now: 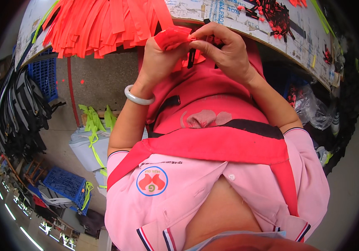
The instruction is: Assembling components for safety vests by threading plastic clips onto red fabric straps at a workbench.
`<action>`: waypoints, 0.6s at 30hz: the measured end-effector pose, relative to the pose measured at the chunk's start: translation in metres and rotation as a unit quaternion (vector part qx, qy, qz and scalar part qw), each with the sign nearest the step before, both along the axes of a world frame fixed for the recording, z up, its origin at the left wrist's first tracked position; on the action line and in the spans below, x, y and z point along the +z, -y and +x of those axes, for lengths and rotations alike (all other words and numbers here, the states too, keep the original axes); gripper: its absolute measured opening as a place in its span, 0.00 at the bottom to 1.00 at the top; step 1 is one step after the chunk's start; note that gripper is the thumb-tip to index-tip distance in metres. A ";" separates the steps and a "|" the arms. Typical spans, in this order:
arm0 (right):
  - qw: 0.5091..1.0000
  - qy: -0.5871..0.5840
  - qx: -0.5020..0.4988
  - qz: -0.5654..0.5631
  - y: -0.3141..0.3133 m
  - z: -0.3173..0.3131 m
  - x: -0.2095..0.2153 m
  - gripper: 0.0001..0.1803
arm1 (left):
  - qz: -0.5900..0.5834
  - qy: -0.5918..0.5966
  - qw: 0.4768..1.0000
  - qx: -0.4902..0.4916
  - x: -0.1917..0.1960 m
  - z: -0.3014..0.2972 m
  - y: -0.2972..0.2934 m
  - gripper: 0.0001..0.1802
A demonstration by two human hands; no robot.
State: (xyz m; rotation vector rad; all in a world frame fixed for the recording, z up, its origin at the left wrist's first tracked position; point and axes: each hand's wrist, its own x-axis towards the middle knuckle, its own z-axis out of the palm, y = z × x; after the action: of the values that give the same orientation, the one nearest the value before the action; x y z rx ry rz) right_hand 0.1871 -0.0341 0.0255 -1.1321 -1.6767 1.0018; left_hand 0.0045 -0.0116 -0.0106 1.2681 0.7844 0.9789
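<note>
The left hand (164, 57) curls beside the right hand (231, 56), whose thumb (208, 49) and forefinger (213, 29) pinch together.

Bright ctr, blk rim, fisheye distort.

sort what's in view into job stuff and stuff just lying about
Likely in the job:
red fabric held in the left hand, right hand pinching at its edge
red strips on the table
black-and-red pieces

Apparently lying about:
grey-black straps
lower blue crate
clear plastic bag
</note>
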 end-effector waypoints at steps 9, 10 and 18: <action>0.999 -0.030 -0.005 0.016 0.002 -0.005 -0.007 0.07 | 0.044 0.005 0.999 0.009 -0.001 0.004 0.006 0.08; 0.998 -0.057 -0.011 -0.010 0.004 -0.005 -0.010 0.07 | 0.053 -0.003 0.998 0.020 -0.001 0.006 0.008 0.08; 0.998 -0.047 -0.011 0.026 0.004 -0.004 -0.005 0.07 | 0.022 0.035 0.999 0.012 -0.002 0.007 0.003 0.09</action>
State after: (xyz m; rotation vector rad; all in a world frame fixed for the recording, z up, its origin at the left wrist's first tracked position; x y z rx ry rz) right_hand 0.1827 -0.0383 0.0202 -1.0514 -1.6032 0.9766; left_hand 0.0118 -0.0143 -0.0130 1.2578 0.7284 1.0593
